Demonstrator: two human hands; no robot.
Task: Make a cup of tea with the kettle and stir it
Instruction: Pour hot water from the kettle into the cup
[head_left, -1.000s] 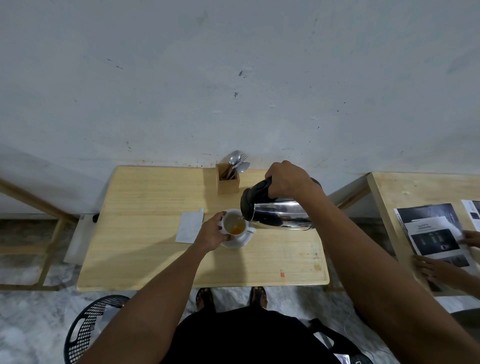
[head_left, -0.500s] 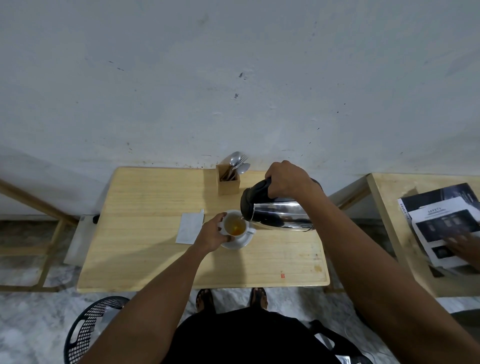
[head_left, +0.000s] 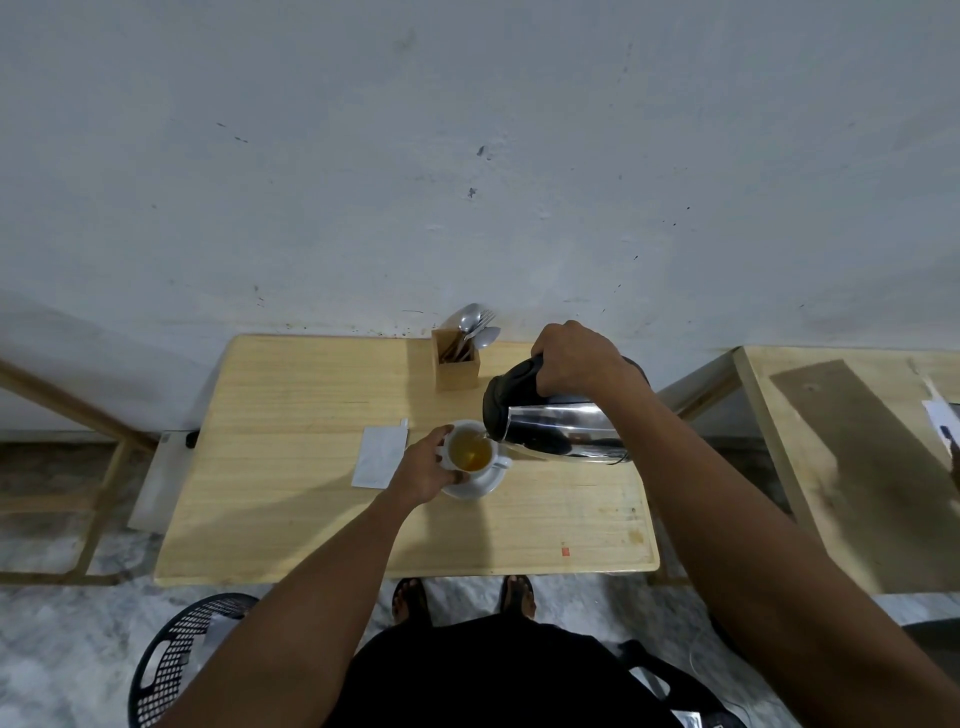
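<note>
Two hands are busy at the wooden table (head_left: 291, 467). The right hand (head_left: 574, 358) grips the handle of the shiny kettle (head_left: 556, 431), tipped sideways with its spout over the white cup (head_left: 470, 453). The left hand (head_left: 423, 473) holds the cup's side. Yellow-brown tea fills the cup, which sits on a saucer (head_left: 480, 486).

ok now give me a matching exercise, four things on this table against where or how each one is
Things
1 kettle
2 cup
3 wooden holder
4 white packet

States
a lying flat, left of the cup
b tilted, spout over the cup, gripped by the right hand
c at the wall edge of the table, holding spoons
d on a saucer, held by the left hand

Pairs: 1-b, 2-d, 3-c, 4-a
</note>
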